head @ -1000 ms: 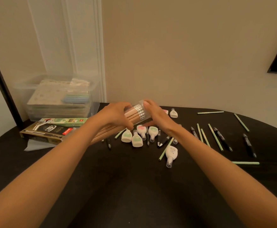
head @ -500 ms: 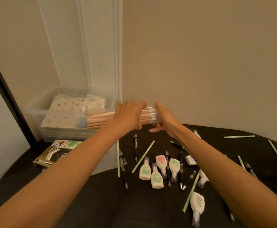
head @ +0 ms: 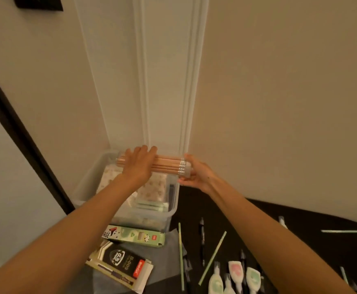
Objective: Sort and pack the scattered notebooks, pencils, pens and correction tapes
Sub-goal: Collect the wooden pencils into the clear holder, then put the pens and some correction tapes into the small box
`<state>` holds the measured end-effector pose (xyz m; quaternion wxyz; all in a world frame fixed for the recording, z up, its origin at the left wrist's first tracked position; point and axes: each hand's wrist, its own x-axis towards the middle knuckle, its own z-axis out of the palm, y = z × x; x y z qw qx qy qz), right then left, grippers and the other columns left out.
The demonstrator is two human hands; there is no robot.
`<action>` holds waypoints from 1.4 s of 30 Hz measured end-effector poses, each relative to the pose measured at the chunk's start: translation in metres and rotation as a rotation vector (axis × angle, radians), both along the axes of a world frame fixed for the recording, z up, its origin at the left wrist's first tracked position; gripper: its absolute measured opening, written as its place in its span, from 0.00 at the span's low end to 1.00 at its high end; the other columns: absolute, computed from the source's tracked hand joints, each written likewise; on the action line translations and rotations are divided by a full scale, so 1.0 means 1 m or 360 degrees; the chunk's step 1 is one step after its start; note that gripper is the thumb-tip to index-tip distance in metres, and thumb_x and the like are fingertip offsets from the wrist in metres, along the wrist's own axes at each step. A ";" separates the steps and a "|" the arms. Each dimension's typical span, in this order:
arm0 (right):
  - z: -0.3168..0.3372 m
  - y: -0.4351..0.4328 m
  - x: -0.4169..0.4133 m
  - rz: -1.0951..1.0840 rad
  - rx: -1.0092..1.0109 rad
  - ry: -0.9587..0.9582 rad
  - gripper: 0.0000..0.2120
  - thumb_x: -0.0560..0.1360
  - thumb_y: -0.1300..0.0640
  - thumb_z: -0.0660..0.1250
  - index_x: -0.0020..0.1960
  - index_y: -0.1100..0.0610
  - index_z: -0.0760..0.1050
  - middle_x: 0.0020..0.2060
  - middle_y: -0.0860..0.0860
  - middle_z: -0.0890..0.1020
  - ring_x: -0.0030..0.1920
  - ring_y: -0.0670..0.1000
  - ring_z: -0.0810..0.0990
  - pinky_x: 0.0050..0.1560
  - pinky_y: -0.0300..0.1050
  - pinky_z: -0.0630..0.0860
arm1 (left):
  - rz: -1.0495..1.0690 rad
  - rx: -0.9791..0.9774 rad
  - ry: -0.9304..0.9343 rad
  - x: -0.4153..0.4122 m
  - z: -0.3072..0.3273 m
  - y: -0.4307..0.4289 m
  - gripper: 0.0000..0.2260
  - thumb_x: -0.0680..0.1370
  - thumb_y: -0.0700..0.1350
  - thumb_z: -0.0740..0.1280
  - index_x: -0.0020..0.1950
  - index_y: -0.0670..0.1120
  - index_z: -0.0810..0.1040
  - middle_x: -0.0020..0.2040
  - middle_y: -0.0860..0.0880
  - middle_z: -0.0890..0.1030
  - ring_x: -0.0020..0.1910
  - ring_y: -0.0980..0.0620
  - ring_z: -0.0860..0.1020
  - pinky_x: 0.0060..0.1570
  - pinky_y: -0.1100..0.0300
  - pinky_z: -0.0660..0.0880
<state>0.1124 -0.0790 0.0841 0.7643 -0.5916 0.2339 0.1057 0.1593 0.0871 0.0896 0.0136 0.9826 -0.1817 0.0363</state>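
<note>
Obs. Black surface (head: pixel 313 225) fills the lower right of the frame. A clear bin (head: pixel 147 218) stands at its far left edge, against the wall, at centre left of the frame. Patterned notebooks (head: pixel 154 187) lie stacked flat inside the bin.

Pencil bundle (head: pixel 169 165), natural wood in a clear sleeve, is held level in the air at frame centre. It sits over the bin's far side and touches nothing below.

Left hand (head: pixel 138 164) is wrapped over the top of the bundle, fingers curled down the far side. Right hand (head: pixel 196 175) cups the ferrule end, fingers curled under it.

Judgement: the step is lowering the bundle into the bin.
- Keep it level.
- Turn it to run along the bin's long side.
- Set it on the notebooks or in the dark gap by the right wall.
- Let go with the end hand last, so no pencils slide out.

Left to sort, lower right: pens (head: pixel 202 236), loose green pencils (head: pixel 212 258), correction tapes (head: pixel 252 276).
</note>
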 end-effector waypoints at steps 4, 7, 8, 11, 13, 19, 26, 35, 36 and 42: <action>-0.021 0.024 0.043 0.0024 0.0067 0.0066 0.25 0.76 0.53 0.66 0.67 0.62 0.63 0.62 0.63 0.72 0.54 0.59 0.78 0.45 0.52 0.79 | 0.0017 0.0085 -0.0017 0.037 -0.026 0.024 0.23 0.74 0.43 0.67 0.66 0.49 0.64 0.64 0.46 0.70 0.63 0.45 0.68 0.62 0.52 0.62; -0.038 0.037 0.072 0.0001 0.0115 0.0065 0.25 0.76 0.54 0.66 0.67 0.63 0.60 0.65 0.63 0.68 0.59 0.62 0.76 0.49 0.55 0.77 | 0.0049 0.0095 -0.0066 0.063 -0.041 0.033 0.20 0.74 0.43 0.66 0.65 0.49 0.66 0.62 0.47 0.71 0.62 0.45 0.69 0.59 0.53 0.63; -0.042 0.039 0.079 0.0008 0.0106 0.0077 0.24 0.77 0.54 0.65 0.67 0.64 0.61 0.65 0.63 0.69 0.57 0.61 0.77 0.50 0.55 0.77 | 0.0047 0.0076 -0.0074 0.068 -0.045 0.034 0.19 0.74 0.42 0.65 0.65 0.50 0.67 0.62 0.47 0.71 0.62 0.45 0.68 0.59 0.53 0.62; -0.052 0.042 0.096 0.0061 0.0020 0.0115 0.18 0.79 0.52 0.60 0.61 0.65 0.69 0.59 0.63 0.74 0.45 0.56 0.79 0.48 0.50 0.79 | -0.0017 -0.0049 -0.0087 0.080 -0.064 0.040 0.20 0.75 0.39 0.62 0.67 0.47 0.66 0.64 0.45 0.69 0.63 0.45 0.67 0.61 0.55 0.62; -0.055 0.042 0.102 0.0080 -0.0232 0.0095 0.18 0.80 0.50 0.58 0.57 0.66 0.71 0.54 0.62 0.75 0.40 0.56 0.80 0.40 0.44 0.81 | -0.0052 -0.0136 -0.0120 0.083 -0.079 0.043 0.25 0.76 0.37 0.62 0.71 0.45 0.62 0.68 0.42 0.65 0.67 0.44 0.63 0.66 0.55 0.59; -0.066 0.039 0.106 0.0169 -0.1088 0.0025 0.17 0.78 0.49 0.62 0.36 0.59 0.66 0.42 0.63 0.79 0.48 0.62 0.82 0.43 0.48 0.77 | 0.0019 -0.0117 0.0085 0.085 -0.089 0.037 0.36 0.76 0.32 0.63 0.77 0.46 0.46 0.76 0.40 0.49 0.75 0.41 0.47 0.72 0.50 0.48; -0.056 0.030 0.074 0.0164 -0.1023 -0.0040 0.06 0.77 0.64 0.60 0.41 0.60 0.69 0.46 0.60 0.75 0.51 0.60 0.79 0.57 0.58 0.75 | 0.0102 -0.0325 0.0491 0.066 -0.060 0.025 0.35 0.77 0.29 0.56 0.77 0.49 0.42 0.76 0.45 0.37 0.75 0.46 0.40 0.73 0.50 0.49; -0.039 0.001 -0.020 -0.0126 -0.0639 0.0023 0.10 0.79 0.63 0.56 0.60 0.63 0.68 0.58 0.61 0.75 0.36 0.49 0.79 0.38 0.38 0.78 | -0.0298 -0.0611 0.0227 -0.024 -0.021 -0.017 0.16 0.78 0.37 0.57 0.65 0.42 0.72 0.62 0.42 0.75 0.59 0.44 0.73 0.57 0.52 0.71; -0.039 -0.001 -0.036 -0.0145 -0.0644 0.0039 0.08 0.80 0.62 0.56 0.58 0.62 0.68 0.56 0.61 0.76 0.36 0.49 0.79 0.38 0.38 0.78 | -0.0359 -0.0610 0.0244 -0.039 -0.019 -0.018 0.13 0.78 0.38 0.58 0.61 0.42 0.74 0.59 0.42 0.77 0.55 0.45 0.75 0.53 0.52 0.73; -0.068 -0.001 -0.104 -0.0186 -0.0723 0.0148 0.09 0.79 0.62 0.57 0.56 0.63 0.72 0.54 0.60 0.78 0.38 0.51 0.80 0.35 0.38 0.78 | -0.0454 -0.0075 0.0634 -0.110 -0.062 0.000 0.11 0.75 0.35 0.62 0.55 0.44 0.75 0.57 0.44 0.76 0.54 0.48 0.75 0.51 0.58 0.72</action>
